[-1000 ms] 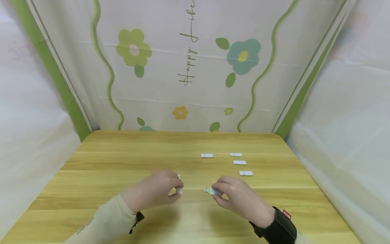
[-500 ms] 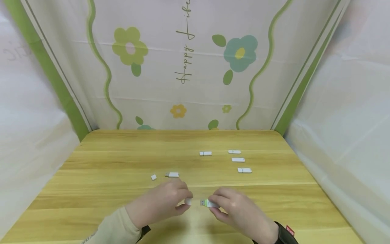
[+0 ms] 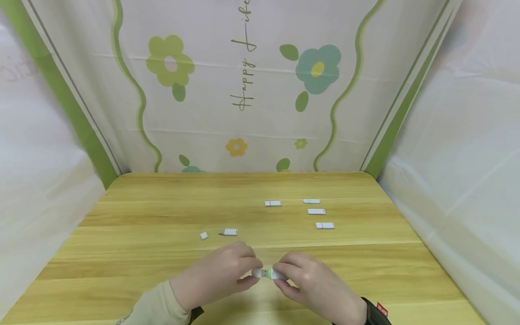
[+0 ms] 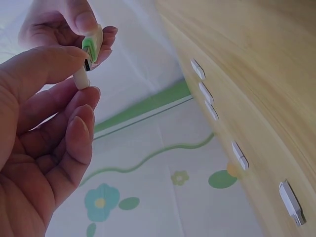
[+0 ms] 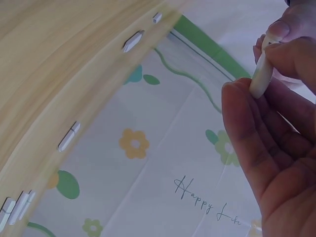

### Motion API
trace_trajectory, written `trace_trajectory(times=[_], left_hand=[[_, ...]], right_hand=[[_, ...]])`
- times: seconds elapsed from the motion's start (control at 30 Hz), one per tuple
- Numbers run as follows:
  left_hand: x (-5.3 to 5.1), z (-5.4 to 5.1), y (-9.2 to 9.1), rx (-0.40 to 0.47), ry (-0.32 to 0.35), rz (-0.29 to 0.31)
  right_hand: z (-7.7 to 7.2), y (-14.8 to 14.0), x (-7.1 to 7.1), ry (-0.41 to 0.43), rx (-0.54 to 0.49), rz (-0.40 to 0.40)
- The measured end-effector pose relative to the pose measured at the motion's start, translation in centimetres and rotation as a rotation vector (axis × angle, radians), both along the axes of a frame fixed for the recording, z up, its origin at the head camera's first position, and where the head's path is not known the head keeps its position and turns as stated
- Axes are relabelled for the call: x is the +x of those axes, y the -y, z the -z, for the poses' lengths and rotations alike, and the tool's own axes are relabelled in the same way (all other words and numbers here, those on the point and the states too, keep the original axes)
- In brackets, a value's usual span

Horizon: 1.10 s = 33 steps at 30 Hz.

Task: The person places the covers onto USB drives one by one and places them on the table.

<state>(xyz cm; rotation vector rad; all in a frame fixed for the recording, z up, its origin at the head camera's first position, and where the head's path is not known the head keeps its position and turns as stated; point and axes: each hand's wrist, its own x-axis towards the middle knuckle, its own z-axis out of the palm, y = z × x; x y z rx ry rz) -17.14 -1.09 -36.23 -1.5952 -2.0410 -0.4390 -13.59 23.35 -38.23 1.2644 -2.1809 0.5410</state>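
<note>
My left hand (image 3: 221,275) pinches a small white cap (image 4: 81,79) between thumb and fingertips. In my right hand (image 3: 313,282) is a white USB flash drive (image 5: 261,79) with a green collar, also pinched. Its bare metal plug (image 3: 265,273) points left at the cap's mouth. Plug and cap lie in line, very close; whether the tip is inside the cap, I cannot tell. Both hands are low over the near middle of the table. Behind the left hand lie an uncapped USB flash drive (image 3: 230,232) and a loose white cap (image 3: 204,235).
Several white USB flash drives lie farther back on the wooden table (image 3: 162,203): one near the middle (image 3: 273,203) and a group to the right, including the nearest drive (image 3: 325,225). A flower-printed curtain (image 3: 264,113) hangs behind the table, with white fabric (image 3: 455,158) at the sides.
The hands have come together, bringing cap and plug from well apart to nearly meeting. My left hand moved right and nearer, uncovering the drive and loose cap behind it.
</note>
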Motion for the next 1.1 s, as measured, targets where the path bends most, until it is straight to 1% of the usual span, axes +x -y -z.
trace_trajectory(times=[0.27, 0.57, 0.63, 0.83, 1.1], left_hand=[[0.17, 0.08, -0.05, -0.011, 0.01, 0.0], [0.15, 0.17, -0.07, 0.004, 0.03, 0.015], [0.16, 0.21, -0.09, 0.007, 0.031, 0.017], [0.19, 0.33, -0.15, 0.003, 0.049, 0.022], [0.1, 0.25, -0.29, 0.0, 0.078, 0.035]], right_hand=[[-0.03, 0.06, 0.17, -0.001, 0.003, -0.009], [0.01, 0.04, 0.13, 0.0, 0.014, -0.002], [-0.03, 0.03, 0.18, 0.006, 0.018, 0.003], [-0.25, -0.1, 0.45, 0.062, 0.029, 0.027], [-0.59, -0.18, 0.17, 0.038, 0.012, -0.014]])
